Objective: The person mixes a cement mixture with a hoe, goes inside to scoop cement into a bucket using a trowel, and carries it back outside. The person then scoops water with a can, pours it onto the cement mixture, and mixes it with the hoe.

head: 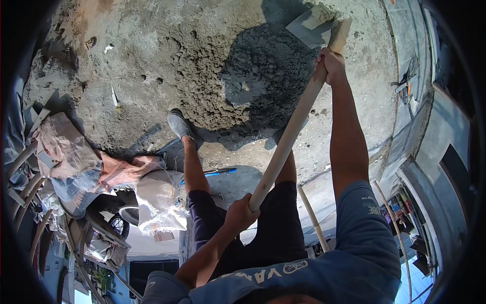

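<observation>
A long wooden handle (pixel 283 155) runs slantwise across the view, ending in a flat grey metal blade (pixel 312 28) like that of a mixing hoe. My right hand (pixel 331 65) grips it close to the blade. Lower down, near my thighs, my left hand (pixel 242 213) is closed around the handle's near end. The blade is up at the top right, partly in sunlight; whether it touches the ground I cannot tell. Before my feet spreads a mound of wet, lumpy mortar or concrete (pixel 207 81), with a smoother grey patch (pixel 243 85) in the middle. Shadow covers its right side.
Crumpled woven sacks (pixel 68 146) and a frayed white sack (pixel 159 201) lie at the left, beside curved poles (pixel 28 197) and a wheel (pixel 118 226). A blue object (pixel 220 172) rests behind my left shoe (pixel 178 123). A concrete ledge (pixel 408 114) borders the right.
</observation>
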`<action>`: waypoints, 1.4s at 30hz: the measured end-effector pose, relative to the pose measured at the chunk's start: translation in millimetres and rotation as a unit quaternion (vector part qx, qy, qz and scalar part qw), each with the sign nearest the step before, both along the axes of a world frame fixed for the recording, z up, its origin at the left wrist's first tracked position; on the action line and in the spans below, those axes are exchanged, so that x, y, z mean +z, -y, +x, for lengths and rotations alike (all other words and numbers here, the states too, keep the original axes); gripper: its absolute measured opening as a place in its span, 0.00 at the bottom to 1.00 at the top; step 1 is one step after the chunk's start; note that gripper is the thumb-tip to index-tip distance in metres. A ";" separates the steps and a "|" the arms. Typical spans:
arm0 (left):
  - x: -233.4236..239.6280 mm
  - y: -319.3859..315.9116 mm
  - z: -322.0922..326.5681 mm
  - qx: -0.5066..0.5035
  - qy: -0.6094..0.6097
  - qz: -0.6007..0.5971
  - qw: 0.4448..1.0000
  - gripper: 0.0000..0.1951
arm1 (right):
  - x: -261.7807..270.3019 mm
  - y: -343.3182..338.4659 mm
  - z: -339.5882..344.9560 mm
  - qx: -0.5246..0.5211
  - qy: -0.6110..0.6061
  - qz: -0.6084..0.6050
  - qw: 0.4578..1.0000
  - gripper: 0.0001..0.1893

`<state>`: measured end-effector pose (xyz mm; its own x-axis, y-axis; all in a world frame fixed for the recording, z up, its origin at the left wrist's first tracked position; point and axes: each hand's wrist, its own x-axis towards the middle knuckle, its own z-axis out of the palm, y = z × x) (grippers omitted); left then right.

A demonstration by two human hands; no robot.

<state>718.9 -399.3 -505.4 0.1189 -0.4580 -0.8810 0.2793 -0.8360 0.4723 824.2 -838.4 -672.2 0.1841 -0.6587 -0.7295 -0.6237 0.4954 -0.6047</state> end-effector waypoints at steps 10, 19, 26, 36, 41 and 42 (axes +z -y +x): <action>144.7 -43.8 53.4 -0.097 -0.078 0.219 0.968 0.23 | -88.0 -193.6 -72.2 -0.066 -0.060 0.247 0.965 0.05; 179.5 -98.4 106.1 -0.184 -0.092 0.216 0.954 0.24 | -67.3 -263.6 -78.0 -0.166 -0.031 0.288 0.943 0.05; 30.4 -339.2 131.9 -0.280 0.155 0.115 0.940 0.13 | 27.8 -336.8 -37.6 -0.264 0.023 0.163 0.950 0.16; -107.7 -265.8 106.8 -0.140 0.148 0.040 0.978 0.07 | 109.6 -259.7 -3.0 -0.256 0.113 -0.035 0.960 0.18; 2.0 -216.9 31.0 -0.044 -0.037 0.093 0.994 0.12 | -21.4 -221.7 -18.1 -0.102 -0.001 0.056 0.993 0.08; 29.3 -214.5 10.1 -0.017 -0.042 0.127 0.991 0.12 | -41.6 -240.8 -26.2 -0.069 -0.037 0.089 0.993 0.08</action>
<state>729.1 -184.8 -476.1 0.0294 -0.2223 -0.9745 0.2784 -0.9345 0.2216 798.0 -597.6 -713.7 0.0421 -0.5341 -0.8444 -0.5814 0.6742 -0.4554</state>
